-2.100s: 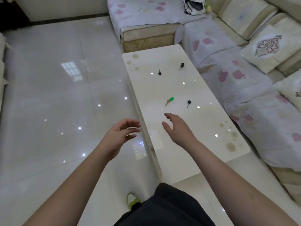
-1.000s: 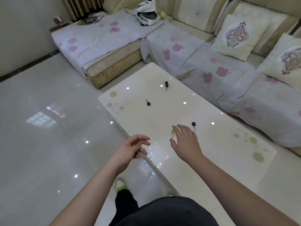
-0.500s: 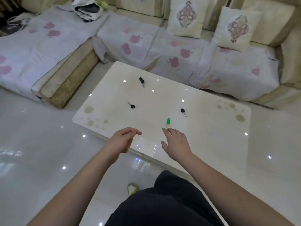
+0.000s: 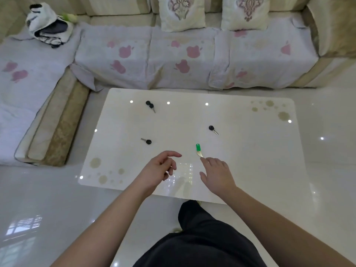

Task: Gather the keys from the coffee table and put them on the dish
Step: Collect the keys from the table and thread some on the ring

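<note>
Here, a green-capped key with a thin brassy blade lies flat near the front of the glossy white bench, its blade tip at the fingertips of the right hand, which is spread open and grips nothing. Three more round, black-headed sets lie well apart on the bench: a single key left of centre, another key right of centre, and a paired bunch near the far edge. The left hand hovers loosely curled and empty over the bench's front edge, and beyond the bench runs a cream sofa draped in a soft pink-flowered cover, with two embroidered square cushions.
</note>
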A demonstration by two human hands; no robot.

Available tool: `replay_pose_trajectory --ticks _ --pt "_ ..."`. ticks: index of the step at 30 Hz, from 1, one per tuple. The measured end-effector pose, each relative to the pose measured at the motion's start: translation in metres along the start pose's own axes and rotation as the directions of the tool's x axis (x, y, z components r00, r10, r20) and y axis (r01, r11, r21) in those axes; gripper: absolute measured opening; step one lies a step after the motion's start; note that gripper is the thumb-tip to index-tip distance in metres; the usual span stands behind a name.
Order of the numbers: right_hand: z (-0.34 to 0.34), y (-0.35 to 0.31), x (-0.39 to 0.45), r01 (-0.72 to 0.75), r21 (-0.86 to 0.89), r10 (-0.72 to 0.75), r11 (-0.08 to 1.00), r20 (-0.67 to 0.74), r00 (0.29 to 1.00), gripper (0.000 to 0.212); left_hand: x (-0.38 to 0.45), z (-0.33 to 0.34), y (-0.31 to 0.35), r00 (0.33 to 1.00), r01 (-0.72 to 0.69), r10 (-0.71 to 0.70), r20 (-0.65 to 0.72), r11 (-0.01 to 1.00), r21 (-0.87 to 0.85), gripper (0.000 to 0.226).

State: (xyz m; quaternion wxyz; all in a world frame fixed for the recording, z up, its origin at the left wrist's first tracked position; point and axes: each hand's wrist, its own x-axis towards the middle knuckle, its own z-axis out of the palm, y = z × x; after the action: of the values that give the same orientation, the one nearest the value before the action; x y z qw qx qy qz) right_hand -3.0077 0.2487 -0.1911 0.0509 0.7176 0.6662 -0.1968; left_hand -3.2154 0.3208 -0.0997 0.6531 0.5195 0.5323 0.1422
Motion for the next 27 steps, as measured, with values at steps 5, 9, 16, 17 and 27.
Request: replay_pose_trajectory --ticks 5,9,16,17,27 --pt "-0.009 0.005 0.04 -0.039 0.053 0.04 0.998 -0.011 0.999 0.052 0.034 -0.013 0.012 0.999 0.028 -0.029 0.03 0.998 0.05 0.029" --pt "-0.012 0.015 0.067 -0.073 0.108 0.075 0.991 -0.015 0.997 0.051 0.061 -0.015 0.02 0.998 0.043 -0.046 0.033 0.994 0.1 0.024" --pt "0.009 0.026 0.106 -0.204 0.163 0.188 0.965 0.107 0.976 0.056 0.12 -0.024 0.007 0.979 0.181 -0.186 -0.081 0.981 -0.071 0.062" --pt "0.016 0.026 0.114 -0.214 0.176 0.194 0.961 0.124 0.973 0.056 0.13 -0.027 0.0 0.976 0.175 -0.18 -0.121 0.983 -0.047 0.064" --pt "0.131 0.036 0.199 -0.482 0.301 0.422 0.823 0.246 0.873 0.054 0.233 -0.029 -0.087 0.991 0.121 -0.118 -0.06 0.991 0.05 0.029"
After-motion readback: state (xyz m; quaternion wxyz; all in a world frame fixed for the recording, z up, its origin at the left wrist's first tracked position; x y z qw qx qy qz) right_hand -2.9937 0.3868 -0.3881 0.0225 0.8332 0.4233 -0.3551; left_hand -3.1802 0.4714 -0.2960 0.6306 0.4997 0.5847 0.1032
